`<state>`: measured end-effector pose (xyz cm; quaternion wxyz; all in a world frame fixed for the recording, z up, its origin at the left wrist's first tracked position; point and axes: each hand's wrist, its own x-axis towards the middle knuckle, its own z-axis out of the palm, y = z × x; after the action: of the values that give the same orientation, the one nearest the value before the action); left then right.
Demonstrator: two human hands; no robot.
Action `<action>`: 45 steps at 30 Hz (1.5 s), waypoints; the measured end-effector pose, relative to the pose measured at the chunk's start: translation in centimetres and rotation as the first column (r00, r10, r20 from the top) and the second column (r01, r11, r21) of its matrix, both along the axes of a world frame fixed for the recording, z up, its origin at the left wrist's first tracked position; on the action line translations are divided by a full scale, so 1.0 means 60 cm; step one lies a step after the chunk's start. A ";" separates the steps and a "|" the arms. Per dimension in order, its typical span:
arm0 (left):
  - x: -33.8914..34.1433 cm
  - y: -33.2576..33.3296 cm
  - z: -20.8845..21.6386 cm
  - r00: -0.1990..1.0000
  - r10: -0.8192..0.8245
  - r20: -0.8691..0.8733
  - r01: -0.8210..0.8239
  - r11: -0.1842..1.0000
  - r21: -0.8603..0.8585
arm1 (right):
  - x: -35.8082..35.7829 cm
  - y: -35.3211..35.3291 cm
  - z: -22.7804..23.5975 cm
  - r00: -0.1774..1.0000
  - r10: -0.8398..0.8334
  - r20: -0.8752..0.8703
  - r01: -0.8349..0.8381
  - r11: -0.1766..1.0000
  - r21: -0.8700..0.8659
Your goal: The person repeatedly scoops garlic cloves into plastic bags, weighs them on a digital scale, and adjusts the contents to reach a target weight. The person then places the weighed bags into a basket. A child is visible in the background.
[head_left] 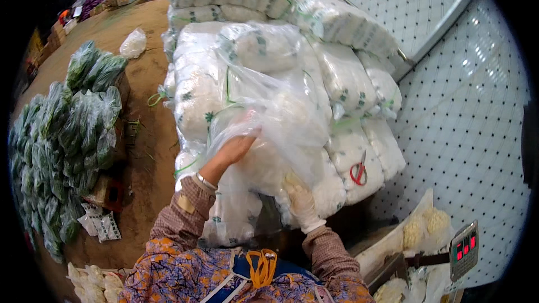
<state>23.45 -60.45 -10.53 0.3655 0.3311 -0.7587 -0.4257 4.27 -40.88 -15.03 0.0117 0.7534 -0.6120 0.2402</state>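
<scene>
- While I look down through the head camera, I see the left hand (236, 147) reaching up inside a clear plastic bag (269, 118), fingers curled into the film and gripping it from within.
- I see the right hand (300, 199), in a pale glove, pressed against the lower part of the same bag; its fingers are bent onto the plastic, but I cannot tell whether they pinch it or only brace it.
- That clear plastic bag lies against the front of a tall stack of white sacks (348, 78), between both hands and just above the forearms in patterned sleeves.
- On the stack's right side I spot red-handled scissors (359, 171) resting on one sack.
- To my left, bundles of bagged green vegetables (73, 118) are heaped on the brown floor (146, 39), well apart from the hands.
- A small white bag (133, 43) sits alone farther back on that floor.
- At lower right I see a scale display with red digits (464, 248) beside pale cauliflower-like pieces (421, 227).
- A white dotted wall (471, 106) rises behind the stack.
</scene>
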 end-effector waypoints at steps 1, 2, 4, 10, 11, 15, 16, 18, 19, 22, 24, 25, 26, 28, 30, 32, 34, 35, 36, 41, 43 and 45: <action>-0.012 0.002 -0.008 0.997 -0.071 -0.018 0.071 0.997 -0.007 | 0.003 0.033 -0.011 1.000 0.023 -0.020 -0.023 1.000 0.018; -0.021 0.006 -0.015 0.982 -0.183 0.049 0.176 0.976 0.131 | 0.009 0.067 -0.021 0.999 0.029 -0.024 -0.028 0.999 0.034; -0.029 0.019 -0.021 0.927 -0.361 0.100 0.316 0.898 0.307 | 0.022 0.119 -0.033 0.998 0.010 -0.069 0.002 0.985 0.172; 0.079 0.086 -0.035 0.753 -0.567 0.334 0.509 0.824 0.248 | 0.037 0.183 -0.037 0.985 -0.166 0.050 0.159 0.980 0.122; 0.099 0.104 -0.045 0.767 -0.552 0.327 0.485 0.832 0.268 | 0.039 0.182 -0.037 0.983 -0.168 0.068 0.164 0.985 0.059; 0.103 0.189 -0.099 0.876 -0.233 0.422 0.135 0.959 0.250 | 0.036 0.158 -0.022 0.972 -0.134 0.191 0.157 0.982 -0.106; 0.094 0.206 -0.101 0.918 -0.183 0.352 0.031 0.917 0.397 | 0.031 0.152 -0.013 0.972 -0.131 0.196 0.152 0.984 -0.093; 0.085 0.214 -0.078 0.950 -0.161 0.267 0.074 0.948 0.308 | 0.013 0.145 0.011 0.969 -0.134 0.208 0.160 0.980 -0.115; 0.075 0.214 -0.058 0.961 -0.150 0.233 0.082 0.957 0.279 | 0.003 0.146 0.027 0.966 -0.144 0.215 0.177 0.974 -0.144; 0.056 0.226 0.023 0.942 -0.336 -0.014 0.333 0.924 0.187 | -0.023 0.163 0.077 0.922 -0.173 0.347 0.265 0.935 -0.237; 0.035 0.254 0.073 0.882 -0.440 -0.168 0.470 0.848 0.245 | -0.030 0.189 0.114 0.765 -0.180 0.619 0.351 0.922 -0.166; 0.026 0.259 0.098 0.845 -0.527 -0.093 0.535 0.828 0.166 | -0.027 0.205 0.132 0.584 -0.197 0.787 0.387 0.920 -0.057; 0.015 0.265 0.120 0.798 -0.602 -0.027 0.602 0.794 0.088 | -0.023 0.224 0.150 0.368 -0.204 0.907 0.399 0.916 0.045; -0.003 0.299 0.152 0.762 -0.645 0.059 0.643 0.764 0.054 | -0.014 0.270 0.186 0.470 -0.108 0.876 0.542 0.818 -0.191; -0.015 0.333 0.178 0.726 -0.679 0.109 0.678 0.733 0.051 | -0.005 0.336 0.224 0.421 0.068 0.905 0.586 0.741 -0.328; -0.038 0.358 0.198 0.669 -0.712 0.215 0.692 0.702 0.170 | -0.004 0.412 0.269 0.587 -0.078 0.806 0.613 0.693 -0.379; -0.072 0.395 0.213 0.501 -0.817 0.285 0.861 0.505 -0.066 | 0.010 0.501 0.316 0.703 -0.256 0.664 0.643 0.627 -0.439; -0.089 0.421 0.223 0.418 -0.847 0.328 0.909 0.394 -0.138 | 0.015 0.543 0.337 0.770 -0.263 0.581 0.610 0.569 -0.551; -0.117 0.436 0.247 0.383 -0.848 0.367 0.917 0.301 -0.262 | 0.024 0.577 0.367 0.808 -0.330 0.488 0.588 0.502 -0.635; -0.228 0.644 0.364 0.353 -0.900 0.255 0.673 0.055 -0.737 | 0.063 0.814 0.483 0.548 -0.752 0.368 0.561 0.003 -0.828; -0.272 0.759 0.406 0.226 -0.970 0.088 0.680 0.092 -0.727 | 0.053 0.919 0.531 0.150 -0.923 0.354 0.470 -0.249 -0.847; -0.308 0.883 0.426 0.071 -0.985 -0.158 0.817 0.148 -0.557 | 0.039 1.016 0.560 0.379 -0.729 0.570 0.562 -0.308 -0.768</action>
<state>4.98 -7.50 15.01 0.2400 -0.4121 -0.7264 -0.4948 6.59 20.11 18.60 0.6278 0.1118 -0.6310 0.4418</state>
